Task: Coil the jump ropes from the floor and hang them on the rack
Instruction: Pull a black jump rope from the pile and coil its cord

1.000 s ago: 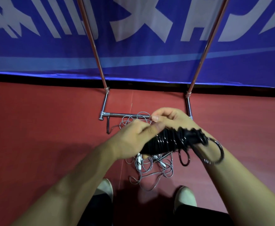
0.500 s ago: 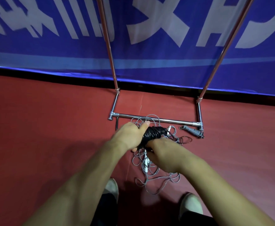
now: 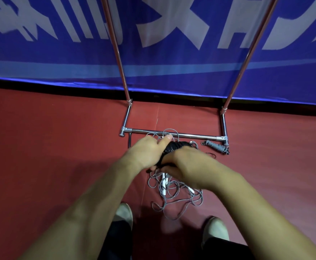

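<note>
1. Surface: matte red floor, smooth and uniform, with one thin seam line running toward 12 o'clock under the rack. Hard shadows from the person fall toward 6 o'clock.
2. Room boundary: blue fabric banner with large white characters and a paler blue band spans the whole 12 o'clock side. A black skirting strip lies between its lower edge and the floor.
3. Chrome tube rack stands on the floor against the banner. Two uprights rise out of frame at 11 and 1 o'clock, and a low crossbar joins the two feet.
4. Black coiled jump rope sits at frame centre, held in the air between both hands, just in front of the crossbar.
5. Left hand has its fingers curled round the 9 o'clock side of the black coil, with one digit laid straight along the top.
6. Right hand is closed over the coil's 4 o'clock side, back of the hand up, fingertips tucked under and hidden.
7. Loose grey jump ropes lie tangled on the floor below the hands, toward 6 o'clock, with white handles among the loops.
8. Grey wound rope bundle lies on the floor at 3 o'clock, touching the rack's right foot.
9. Pale shoes are planted at 6 o'clock, either side of the tangle.
</note>
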The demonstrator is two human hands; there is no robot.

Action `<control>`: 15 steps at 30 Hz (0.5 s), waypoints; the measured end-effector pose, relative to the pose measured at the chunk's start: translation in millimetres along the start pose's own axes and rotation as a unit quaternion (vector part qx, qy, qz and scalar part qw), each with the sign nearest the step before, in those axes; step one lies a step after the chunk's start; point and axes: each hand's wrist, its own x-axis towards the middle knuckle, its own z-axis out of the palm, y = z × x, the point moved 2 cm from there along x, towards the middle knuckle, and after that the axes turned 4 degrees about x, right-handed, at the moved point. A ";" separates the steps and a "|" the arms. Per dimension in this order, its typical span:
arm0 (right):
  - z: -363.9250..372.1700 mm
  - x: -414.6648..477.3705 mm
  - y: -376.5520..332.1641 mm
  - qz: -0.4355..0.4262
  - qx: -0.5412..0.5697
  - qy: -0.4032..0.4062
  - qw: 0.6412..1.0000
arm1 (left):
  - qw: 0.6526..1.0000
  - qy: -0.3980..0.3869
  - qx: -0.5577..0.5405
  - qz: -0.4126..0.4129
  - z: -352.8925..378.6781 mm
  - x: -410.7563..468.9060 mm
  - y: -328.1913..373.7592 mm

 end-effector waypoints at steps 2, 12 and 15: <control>-12.8 -3.7 8.0 0.006 0.012 0.031 0.999 | 0.998 -0.039 0.037 0.025 1.4 -5.3 6.3; -29.4 -18.1 26.6 0.004 0.324 0.034 0.945 | 0.987 -0.124 0.043 0.093 -2.4 -23.2 22.6; -30.8 -17.7 28.7 0.007 0.363 0.050 0.931 | 0.984 -0.140 0.024 0.104 -3.4 -23.8 23.0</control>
